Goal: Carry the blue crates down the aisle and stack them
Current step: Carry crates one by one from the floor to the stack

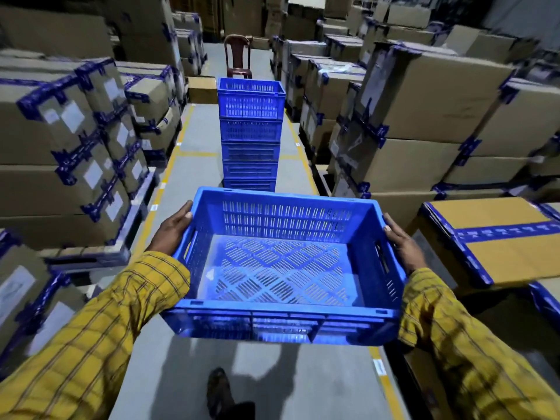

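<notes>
Empty blue crate [281, 265] held level above the aisle floor [194, 165], carried by both short sides. Left hand [172, 228] clasps the left rim, fingers wrapped over its edge; right hand [401, 244] grips the right wall at the handle slot. Stack of blue crates [251, 134] stands ahead, mid-aisle, apparently five high. Taped cartons [424, 110] line both sides. Chair [238, 56] beyond.

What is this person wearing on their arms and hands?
Both arms are covered by long sleeves of a mustard-yellow shirt with a thin dark check pattern, reaching the wrists. The left hand and right hand are bare: no gloves, rings or watch visible.
</notes>
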Demonstrator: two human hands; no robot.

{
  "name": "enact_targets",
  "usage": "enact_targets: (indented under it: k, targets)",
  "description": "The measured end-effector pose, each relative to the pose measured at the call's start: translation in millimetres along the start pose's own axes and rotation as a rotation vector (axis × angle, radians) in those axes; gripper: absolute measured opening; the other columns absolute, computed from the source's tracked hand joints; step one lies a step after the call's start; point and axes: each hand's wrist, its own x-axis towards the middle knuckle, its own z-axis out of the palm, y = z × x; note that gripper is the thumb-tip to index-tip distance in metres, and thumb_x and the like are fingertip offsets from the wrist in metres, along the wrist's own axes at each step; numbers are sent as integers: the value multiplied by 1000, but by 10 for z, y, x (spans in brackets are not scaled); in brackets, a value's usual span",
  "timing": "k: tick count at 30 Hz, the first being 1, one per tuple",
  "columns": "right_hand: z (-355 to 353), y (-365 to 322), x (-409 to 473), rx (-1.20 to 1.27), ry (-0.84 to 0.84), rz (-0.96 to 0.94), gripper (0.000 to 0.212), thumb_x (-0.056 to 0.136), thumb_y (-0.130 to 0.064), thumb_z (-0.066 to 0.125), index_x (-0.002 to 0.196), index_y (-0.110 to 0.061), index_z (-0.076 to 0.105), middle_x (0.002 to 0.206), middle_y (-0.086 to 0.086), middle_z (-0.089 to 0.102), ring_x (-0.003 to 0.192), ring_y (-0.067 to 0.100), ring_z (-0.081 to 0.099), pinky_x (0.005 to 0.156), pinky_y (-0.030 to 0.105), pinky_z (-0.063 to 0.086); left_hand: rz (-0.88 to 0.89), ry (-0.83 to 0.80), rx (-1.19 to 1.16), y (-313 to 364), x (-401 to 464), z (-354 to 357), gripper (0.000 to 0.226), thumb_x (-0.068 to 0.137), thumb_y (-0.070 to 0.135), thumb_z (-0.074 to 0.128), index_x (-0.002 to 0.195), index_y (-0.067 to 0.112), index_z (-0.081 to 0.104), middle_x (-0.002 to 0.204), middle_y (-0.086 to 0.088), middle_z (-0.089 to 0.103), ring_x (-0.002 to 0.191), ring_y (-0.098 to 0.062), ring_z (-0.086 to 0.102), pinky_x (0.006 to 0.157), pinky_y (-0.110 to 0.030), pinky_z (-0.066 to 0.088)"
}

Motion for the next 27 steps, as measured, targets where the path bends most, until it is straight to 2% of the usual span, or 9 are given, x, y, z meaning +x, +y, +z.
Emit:
enact_targets:
  k: [2, 5, 6, 8, 10, 12, 17, 21, 27]
  targets:
    - [249, -110, 349, -19, 9, -10, 46, 86, -44, 65, 132, -46, 57, 145, -5, 50, 130, 21, 50, 109, 46, 42, -5, 6, -19, -43, 435, -35, 47, 105, 23, 41, 151, 17, 35, 157, 2, 32, 144, -16, 30, 110, -21, 23]
    - [587, -256, 900, -8, 23, -14, 50, 91, -36, 62, 140, -34, 52, 137, -4, 52, 126, 19, 51, 86, 21, 55, -6, 2, -67, -129, 1138, -136, 47, 104, 20, 43, 151, 16, 35, 156, 1, 33, 144, -17, 30, 110, -22, 26]
    - [682, -296, 1093, -15, 20, -6, 57, 85, -45, 68, 139, -36, 53, 139, -3, 52, 125, 19, 53, 84, 21, 56, -6, 2, -82, -161, 1359, -191, 48, 104, 20, 44, 151, 16, 36, 157, 1, 34, 144, -18, 31, 111, -25, 27]
    - [862, -378, 1516, -69, 2, 6, 71, 69, -62, 75, 135, -45, 54, 143, -2, 52, 126, 21, 53, 99, 34, 51, -30, -2, -97, -200, 1799, -310, 48, 103, 20, 45, 151, 17, 36, 157, 0, 34, 144, -20, 32, 114, -32, 28]
    - [994, -487, 1760, -152, -4, -31, 53, 88, -49, 64, 139, -43, 50, 145, -5, 49, 128, 17, 49, 105, 35, 41, -30, -8, -105, -197, 2078, -369, 48, 104, 20, 45, 151, 17, 35, 157, -1, 33, 144, -22, 32, 117, -37, 28]
    - [1215, -623, 2263, -143, 30, -49, 45, 99, -30, 53, 144, -35, 46, 142, -8, 48, 126, 11, 45, 95, 23, 39, -19, -9, -103, -124, 2620, -472, 48, 104, 18, 44, 151, 16, 35, 158, 0, 32, 144, -20, 31, 117, -35, 27]
    - [1509, -802, 3149, -110, -54, -21, 60, 93, -9, 59, 147, -30, 43, 144, -12, 43, 127, 12, 45, 99, 27, 44, -18, 15, -84, -55, 3485, -526, 48, 104, 16, 44, 151, 15, 35, 157, 1, 33, 144, -18, 31, 113, -28, 27]
    - [1701, -947, 4016, -66, -100, -23, 74, 89, 12, 54, 150, -25, 37, 147, -11, 39, 126, 15, 47, 76, 12, 54, -23, 44, -90, -27, 4277, -469, 52, 101, 14, 50, 151, 15, 35, 157, 1, 32, 144, -17, 30, 113, -28, 29]
    - [1903, -1106, 5416, -60, -124, -69, 75, 87, 13, 55, 149, -25, 39, 151, -10, 36, 129, 13, 44, 76, 6, 51, -15, 69, -84, 51, 5529, -240, 69, 90, -11, 52, 152, 14, 33, 153, 3, 37, 138, -17, 39, 107, -35, 40]
